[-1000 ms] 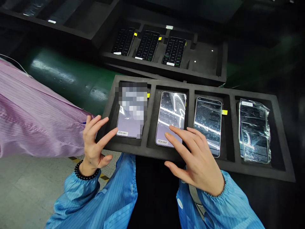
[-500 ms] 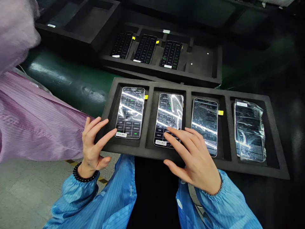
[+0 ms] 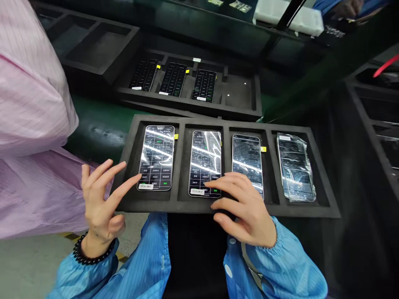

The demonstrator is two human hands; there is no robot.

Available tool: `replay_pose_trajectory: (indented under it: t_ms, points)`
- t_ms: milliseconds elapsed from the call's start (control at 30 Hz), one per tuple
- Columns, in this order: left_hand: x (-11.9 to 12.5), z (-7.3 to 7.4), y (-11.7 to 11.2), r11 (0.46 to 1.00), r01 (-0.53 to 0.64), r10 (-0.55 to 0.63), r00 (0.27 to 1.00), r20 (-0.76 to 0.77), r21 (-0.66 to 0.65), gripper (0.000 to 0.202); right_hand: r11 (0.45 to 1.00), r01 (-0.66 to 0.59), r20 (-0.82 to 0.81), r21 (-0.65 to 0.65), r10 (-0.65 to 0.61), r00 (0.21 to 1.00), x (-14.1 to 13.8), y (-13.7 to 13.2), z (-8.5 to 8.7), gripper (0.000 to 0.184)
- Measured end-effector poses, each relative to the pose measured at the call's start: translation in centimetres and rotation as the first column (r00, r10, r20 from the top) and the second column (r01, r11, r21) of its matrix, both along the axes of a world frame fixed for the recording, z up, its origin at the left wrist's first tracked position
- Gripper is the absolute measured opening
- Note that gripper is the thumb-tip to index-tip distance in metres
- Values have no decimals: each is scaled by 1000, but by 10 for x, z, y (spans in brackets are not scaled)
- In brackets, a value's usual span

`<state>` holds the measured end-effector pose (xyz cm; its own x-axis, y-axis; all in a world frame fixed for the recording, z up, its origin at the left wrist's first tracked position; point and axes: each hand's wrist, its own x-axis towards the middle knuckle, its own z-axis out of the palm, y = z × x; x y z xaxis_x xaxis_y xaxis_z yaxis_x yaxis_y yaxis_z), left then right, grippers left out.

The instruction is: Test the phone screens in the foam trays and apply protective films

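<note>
A black foam tray (image 3: 177, 203) lies in front of me with four slots. Three slots hold bare phones with lit screens: the left phone (image 3: 156, 158), the second phone (image 3: 205, 160) and the third phone (image 3: 247, 160). In the right slot lies a phone in a clear plastic bag (image 3: 294, 166). My left hand (image 3: 101, 199) is open, fingers spread, its index fingertip at the lower left corner of the left phone. My right hand (image 3: 243, 211) is open, its fingertips resting on the bottom of the second phone's screen.
Behind is a second foam tray (image 3: 243, 104) with three phones showing dark grid screens. An empty foam tray (image 3: 93, 50) sits at the far left. A person in a pink smock (image 3: 31, 137) stands close on my left. Dark trays line the right side.
The view has tilted up and pulled back, showing more of the bench. My left hand has drawn back slightly from the tray. The pink-smocked person has come further into view.
</note>
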<state>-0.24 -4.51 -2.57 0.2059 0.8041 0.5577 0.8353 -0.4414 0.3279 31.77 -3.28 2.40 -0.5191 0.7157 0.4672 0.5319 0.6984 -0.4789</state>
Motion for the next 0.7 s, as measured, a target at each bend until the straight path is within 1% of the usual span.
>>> replay_pose_trajectory:
  t_ms: [67, 133, 167, 233, 300, 333, 400, 500, 700]
  points:
    - [6, 14, 10, 1000, -1, 1, 1000, 7, 25, 62, 992, 122, 5, 30, -122, 993, 3, 5, 6, 21]
    - [15, 26, 22, 1000, 3, -3, 1000, 20, 18, 62, 956, 279, 59, 92, -285, 957, 5, 11, 8, 21]
    - [19, 30, 28, 1000, 13, -12, 999, 33, -3, 61, 931, 343, 94, 125, -355, 930, 5, 14, 8, 21]
    - [28, 33, 39, 996, 60, -58, 998, 33, -69, 61, 897, 411, 178, 163, -437, 882, 5, 18, 4, 22]
    - [35, 31, 45, 984, 103, -105, 995, -3, -145, 63, 896, 416, 273, 153, -443, 854, 4, 21, -1, 24]
    - [37, 29, 47, 980, 105, -111, 994, -24, -171, 65, 902, 408, 311, 141, -432, 846, 3, 22, -3, 26]
    - [38, 26, 47, 975, 70, -82, 996, -46, -212, 67, 913, 389, 357, 123, -407, 841, 3, 22, -6, 28]
    - [37, 24, 46, 974, 28, -38, 998, -41, -225, 67, 919, 372, 368, 135, -395, 842, 3, 22, -7, 28]
    - [35, 24, 48, 956, 50, -82, 991, -103, -289, 59, 925, 357, 391, 128, -378, 839, 3, 22, -6, 27]
